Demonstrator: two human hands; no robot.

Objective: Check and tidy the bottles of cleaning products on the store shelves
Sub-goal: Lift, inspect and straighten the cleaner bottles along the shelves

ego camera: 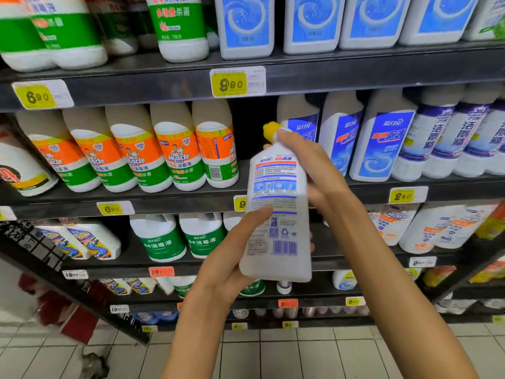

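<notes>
Before the shelves, a white bottle [276, 214] with a yellow cap [270, 131] is held out in the air, back label and barcode facing the camera. The right hand [314, 170] wraps the neck and shoulder just under the cap; the left hand [232, 258] cups the lower body, thumb lying across the label. Both are clasped on it.

The step in hand looks like the check: reading the back label. Directly behind the bottle, the middle shelf [175, 199] shows a dark gap [246, 127] between the orange-and-green Mr Muscle bottles [175, 149] and the blue-labelled bottles [379, 143]. That gap is probably where it belongs. Going back, it would need turning so the front label faces out, then sliding in upright without knocking its neighbours on either side.

The bottle is opaque, so its fill level cannot be told; the cap appears on. The Mr Muscle row is mostly front-facing, but the rightmost one shows its barcode side and may want turning too. Shelves above and below hold further rows, all standing.
</notes>
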